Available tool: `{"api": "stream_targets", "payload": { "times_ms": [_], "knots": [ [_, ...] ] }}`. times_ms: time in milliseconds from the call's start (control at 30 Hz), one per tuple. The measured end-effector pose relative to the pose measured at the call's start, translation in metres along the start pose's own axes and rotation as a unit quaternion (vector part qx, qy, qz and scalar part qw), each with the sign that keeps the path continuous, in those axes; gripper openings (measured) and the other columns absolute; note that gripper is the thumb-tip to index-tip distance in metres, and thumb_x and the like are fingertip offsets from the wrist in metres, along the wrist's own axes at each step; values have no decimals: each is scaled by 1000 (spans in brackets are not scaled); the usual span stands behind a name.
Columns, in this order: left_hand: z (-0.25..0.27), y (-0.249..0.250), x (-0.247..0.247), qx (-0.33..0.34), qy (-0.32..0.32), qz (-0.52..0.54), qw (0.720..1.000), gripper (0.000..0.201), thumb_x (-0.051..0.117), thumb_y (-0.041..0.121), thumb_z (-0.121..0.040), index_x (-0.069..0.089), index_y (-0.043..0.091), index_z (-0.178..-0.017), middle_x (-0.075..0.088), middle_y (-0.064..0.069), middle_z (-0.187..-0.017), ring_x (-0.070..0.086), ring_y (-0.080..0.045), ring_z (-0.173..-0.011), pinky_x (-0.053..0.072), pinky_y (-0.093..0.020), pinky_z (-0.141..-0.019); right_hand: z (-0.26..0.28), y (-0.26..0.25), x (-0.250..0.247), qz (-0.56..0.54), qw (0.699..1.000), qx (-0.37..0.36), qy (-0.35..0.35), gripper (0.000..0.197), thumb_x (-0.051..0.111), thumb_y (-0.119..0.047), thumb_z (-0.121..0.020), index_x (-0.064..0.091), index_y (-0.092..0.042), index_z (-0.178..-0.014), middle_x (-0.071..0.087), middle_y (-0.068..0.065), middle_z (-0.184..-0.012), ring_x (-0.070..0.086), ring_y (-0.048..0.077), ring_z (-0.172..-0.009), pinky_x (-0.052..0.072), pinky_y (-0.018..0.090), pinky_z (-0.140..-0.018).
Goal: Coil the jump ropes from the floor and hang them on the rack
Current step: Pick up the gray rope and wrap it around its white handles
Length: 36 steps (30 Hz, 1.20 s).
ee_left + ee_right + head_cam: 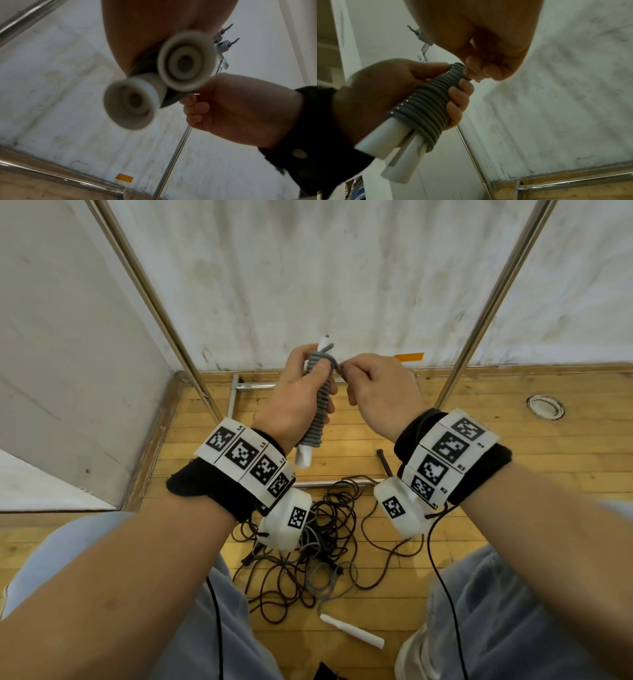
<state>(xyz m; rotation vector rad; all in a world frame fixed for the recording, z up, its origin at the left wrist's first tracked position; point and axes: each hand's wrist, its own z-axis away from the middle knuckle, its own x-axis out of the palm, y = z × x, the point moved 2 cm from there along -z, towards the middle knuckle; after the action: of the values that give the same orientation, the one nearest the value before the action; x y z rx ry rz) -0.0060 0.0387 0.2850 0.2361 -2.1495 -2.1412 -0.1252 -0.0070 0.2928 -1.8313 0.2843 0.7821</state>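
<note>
Grey jump rope [320,402] coiled round white handles, left hand [294,402] gripping, right hand [380,392] pinching its end

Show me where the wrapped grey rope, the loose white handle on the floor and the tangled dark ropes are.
grey rope [320,405]: head view, middle of the coils.
loose white handle [352,631]: head view, mid-shaft.
tangled dark ropes [334,520]: head view, middle of the pile.

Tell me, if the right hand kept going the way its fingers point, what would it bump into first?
Probably the gray rope wound around the white handles. The right hand already pinches its end beside the left hand.
</note>
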Motion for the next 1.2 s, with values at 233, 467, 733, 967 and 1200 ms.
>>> {"api": "stream_targets", "payload": {
  "times_ms": [233,467,733,967,1200],
  "knots": [
    [1,0,1,54,37,-62,996,16,36,34,-103,46,22,-99,56,-6,-69,52,-16,-51,45,-30,-46,6,-4,-1,95,993,-63,-10,21,54,-30,-93,67,-16,-102,49,-15,-66,47,3,-62,30,13,-58],
    [1,-2,3,60,34,-44,997,11,41,33,-93,45,24,-90,53,-8,-68,47,-19,-49,39,-29,-45,1,2,-5,193,976,-81,-50,19,52,-22,-93,65,-14,-103,55,1,-90,45,14,-80,26,22,-69],
    [0,-1,1,111,36,-118,986,20,50,44,-85,46,27,-95,49,1,-63,43,-18,-53,38,-38,-50,2,-2,-12,-335,928,154,-57,17,63,-26,-88,69,-11,-89,64,4,-90,59,17,-90,50,33,-78],
    [5,-5,-3,125,27,-182,975,33,45,59,-83,42,31,-101,50,7,-64,46,-12,-53,41,-38,-50,1,-1,-15,-391,888,184,-157,13,58,-16,-91,66,-6,-94,59,10,-104,56,20,-97,52,30,-77],
    [7,-3,-3,140,33,-211,967,24,46,48,-90,44,27,-103,52,10,-65,47,-6,-52,40,-31,-51,-1,-3,-12,-365,899,182,-160,10,56,-12,-84,64,-10,-80,57,6,-91,55,17,-85,53,30,-72]
  ]
}}
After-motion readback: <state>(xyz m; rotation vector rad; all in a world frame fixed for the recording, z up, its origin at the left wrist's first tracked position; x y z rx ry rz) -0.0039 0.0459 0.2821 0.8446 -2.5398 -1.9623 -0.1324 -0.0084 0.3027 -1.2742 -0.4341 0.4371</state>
